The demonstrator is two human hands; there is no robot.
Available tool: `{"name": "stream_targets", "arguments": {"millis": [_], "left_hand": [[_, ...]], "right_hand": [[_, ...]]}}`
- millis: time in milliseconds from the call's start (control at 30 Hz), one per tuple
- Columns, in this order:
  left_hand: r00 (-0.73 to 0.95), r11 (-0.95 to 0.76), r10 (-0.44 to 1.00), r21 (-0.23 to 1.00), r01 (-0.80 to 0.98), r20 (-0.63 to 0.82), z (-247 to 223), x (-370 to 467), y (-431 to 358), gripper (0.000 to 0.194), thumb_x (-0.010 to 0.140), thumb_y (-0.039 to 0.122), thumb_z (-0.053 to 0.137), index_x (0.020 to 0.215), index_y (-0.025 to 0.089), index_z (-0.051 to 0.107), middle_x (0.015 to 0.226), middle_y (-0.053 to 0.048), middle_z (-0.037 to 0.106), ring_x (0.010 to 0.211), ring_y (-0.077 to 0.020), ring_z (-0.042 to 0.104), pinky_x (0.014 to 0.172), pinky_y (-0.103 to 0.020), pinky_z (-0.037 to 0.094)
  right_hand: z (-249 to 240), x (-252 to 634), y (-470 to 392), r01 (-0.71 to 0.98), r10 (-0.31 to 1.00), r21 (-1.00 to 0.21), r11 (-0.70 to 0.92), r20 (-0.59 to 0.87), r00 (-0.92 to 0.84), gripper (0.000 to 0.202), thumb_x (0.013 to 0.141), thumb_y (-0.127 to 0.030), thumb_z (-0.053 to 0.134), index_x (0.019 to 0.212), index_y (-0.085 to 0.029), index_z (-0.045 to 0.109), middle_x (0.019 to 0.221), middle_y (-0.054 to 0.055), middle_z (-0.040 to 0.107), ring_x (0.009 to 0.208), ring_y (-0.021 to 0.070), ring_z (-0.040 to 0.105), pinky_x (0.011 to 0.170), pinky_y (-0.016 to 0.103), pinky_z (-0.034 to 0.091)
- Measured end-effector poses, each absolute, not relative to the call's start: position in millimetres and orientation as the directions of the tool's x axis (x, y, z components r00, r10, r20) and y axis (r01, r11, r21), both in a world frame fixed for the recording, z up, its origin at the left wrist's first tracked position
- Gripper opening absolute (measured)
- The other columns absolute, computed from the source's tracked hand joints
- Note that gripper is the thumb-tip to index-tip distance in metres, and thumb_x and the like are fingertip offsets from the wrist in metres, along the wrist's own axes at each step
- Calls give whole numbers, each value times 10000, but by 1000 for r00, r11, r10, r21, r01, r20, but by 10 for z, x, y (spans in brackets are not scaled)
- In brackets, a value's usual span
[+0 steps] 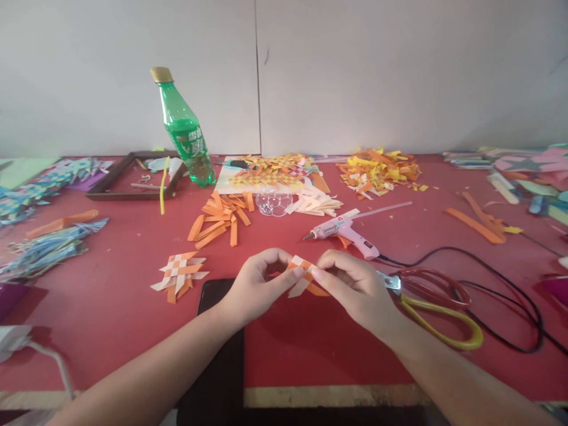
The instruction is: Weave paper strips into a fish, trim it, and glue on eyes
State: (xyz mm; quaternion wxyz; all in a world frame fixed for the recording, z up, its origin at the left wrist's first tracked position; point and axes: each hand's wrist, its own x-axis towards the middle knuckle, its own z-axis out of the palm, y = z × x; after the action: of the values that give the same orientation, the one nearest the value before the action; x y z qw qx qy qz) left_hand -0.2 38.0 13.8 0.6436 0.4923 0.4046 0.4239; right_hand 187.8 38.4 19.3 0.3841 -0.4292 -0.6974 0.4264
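Between my two hands, just above the red table, is a small woven piece of orange and white paper strips (pixel 300 288). My left hand (pixel 266 278) pinches its left side between thumb and fingers. The thumb and fingers of my right hand (pixel 350 284) close on its right side. Loose strip ends hang below the fingertips. A second woven paper piece (pixel 180 273), in an orange and white check, lies on the table to the left. Beyond my hands are a pile of orange paper strips (pixel 220 219) and a pile of white strips (pixel 317 201).
A pink glue gun (pixel 348 231) lies beyond my right hand, its black cord looping right. Scissors (pixel 437 302) with red and yellow handles lie near my right wrist. A green bottle (pixel 186 139) stands by a dark frame (pixel 119 196). Yellow scraps (pixel 384 168) lie at the back.
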Motion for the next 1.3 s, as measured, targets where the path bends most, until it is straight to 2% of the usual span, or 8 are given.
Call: {"name": "stream_targets", "arguments": {"millis": [133,233,333,433,633,733,933,1300], "left_hand": [[272,149,957,972,-179,-97,126,11,376,239,892,377,630,806,186,515,626,45,557,570,-81,481,601,-230,387],[225,141,969,975,-172,-101,108,-1,386,226,918,373,587,822,191,494,599,61,504,541,-69,420,562,-211,342],[191,140,975,982,-128,-114,82,-19,399,214,920,380,574,860,181,523,645,48,513,563,-70,440,573,-206,367],[195,149,971,988,-36,-139,58,-21,396,211,900,378,590,948,175,560,736,11,584,629,-96,531,609,-220,429],[309,-30,949,953,302,-68,41,10,305,248,874,268,593,1113,204,573,747,-3,641,717,-165,629,710,-284,507],[393,-267,918,805,530,46,24,25,260,253,903,230,514,1149,213,569,820,-43,667,743,-210,641,718,-350,530],[397,-484,875,527,698,278,66,3,239,340,911,257,536,1241,179,512,1236,-147,599,1141,-314,557,976,-490,465],[181,-234,966,332,914,183,346,-243,1366,762,771,496,686,1343,89,388,1366,-252,489,1334,-425,353,1072,-557,290]], "right_hand": [[234,1999,473,454,916,-808,375,249,-314,208,928,-354,533,797,-213,610,728,-2,587,641,123,530,573,251,418],[283,2270,650,701,932,-638,317,347,-105,173,905,-353,542,847,-221,636,813,22,656,687,146,578,646,279,451],[277,2579,848,903,965,-396,165,253,-66,193,856,-316,521,949,-203,646,952,77,691,805,210,636,694,321,477],[198,2749,992,936,976,-295,190,162,-147,268,780,-339,572,971,-171,657,997,123,685,868,269,645,700,352,478],[47,2734,1104,933,970,-270,237,113,-214,182,807,-274,492,858,-185,642,863,76,666,760,208,639,644,305,468],[17,2769,1106,935,970,-269,232,136,-202,204,835,-277,479,925,-179,634,913,86,680,793,214,652,649,308,475],[-8,2979,1112,951,968,-239,195,204,-147,131,828,-246,511,872,-194,623,873,113,680,760,243,655,623,328,467],[26,2954,1065,948,886,-219,231,451,-112,240,811,-190,514,1033,-152,599,1010,182,656,975,336,606,883,448,460]]}}
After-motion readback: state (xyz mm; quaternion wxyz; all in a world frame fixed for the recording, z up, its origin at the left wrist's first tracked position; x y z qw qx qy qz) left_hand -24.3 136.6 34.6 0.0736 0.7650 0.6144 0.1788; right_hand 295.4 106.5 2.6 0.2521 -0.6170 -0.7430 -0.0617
